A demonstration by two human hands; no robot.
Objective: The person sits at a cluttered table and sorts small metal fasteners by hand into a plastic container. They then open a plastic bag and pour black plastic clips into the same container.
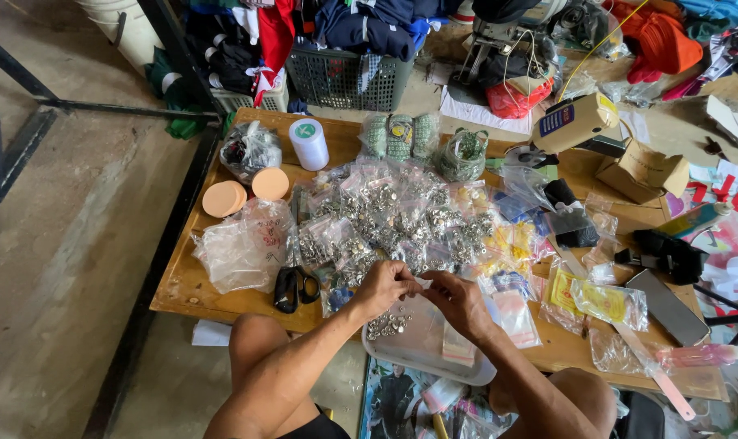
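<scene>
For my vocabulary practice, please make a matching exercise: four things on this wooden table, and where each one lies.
Things:
1. scissors
2. white thread spool
3. loose metal buttons
4. cardboard box

Places:
A. far right of the table
B. on the white tray, under the left hand
C. near edge, beside a clear bag
D. far side, left of the middle

Pairs: 1-C, 2-D, 3-B, 4-A
</scene>
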